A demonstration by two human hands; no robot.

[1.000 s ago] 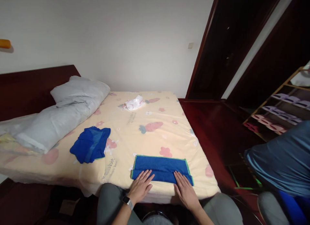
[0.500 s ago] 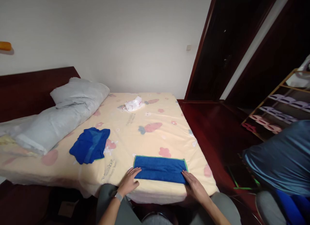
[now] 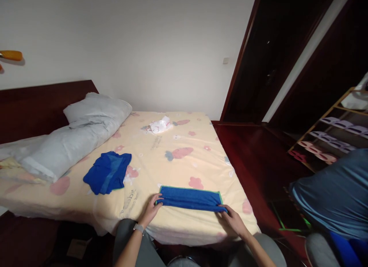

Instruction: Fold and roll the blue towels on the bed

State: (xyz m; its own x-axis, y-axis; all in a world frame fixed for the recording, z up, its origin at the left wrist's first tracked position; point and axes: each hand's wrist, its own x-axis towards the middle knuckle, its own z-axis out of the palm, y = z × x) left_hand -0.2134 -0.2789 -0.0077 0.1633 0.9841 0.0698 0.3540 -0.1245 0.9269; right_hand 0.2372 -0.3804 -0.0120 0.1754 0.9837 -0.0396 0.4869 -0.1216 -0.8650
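Note:
A blue towel (image 3: 188, 198) with green edging lies as a long folded strip near the front edge of the bed (image 3: 161, 163). Its near edge is lifted and turned over a little. My left hand (image 3: 152, 207) pinches the near left corner between thumb and fingers. At the opposite end my right hand (image 3: 232, 218) is closed on the near right corner. Further left, a crumpled blue cloth (image 3: 107, 173) rests on the sheet, apart from both hands.
A grey quilt (image 3: 77, 138) is heaped by the headboard. Near the wall lies a white plastic bag (image 3: 160, 125). On the right, a person in a blue top (image 3: 333, 194) sits close to the bed, before a shoe rack (image 3: 330, 109) holding several slippers.
My hands were lying flat on the towel's ends; now their fingers have closed on its near corners. The near edge has been raised and folded away from me, making the strip narrower.

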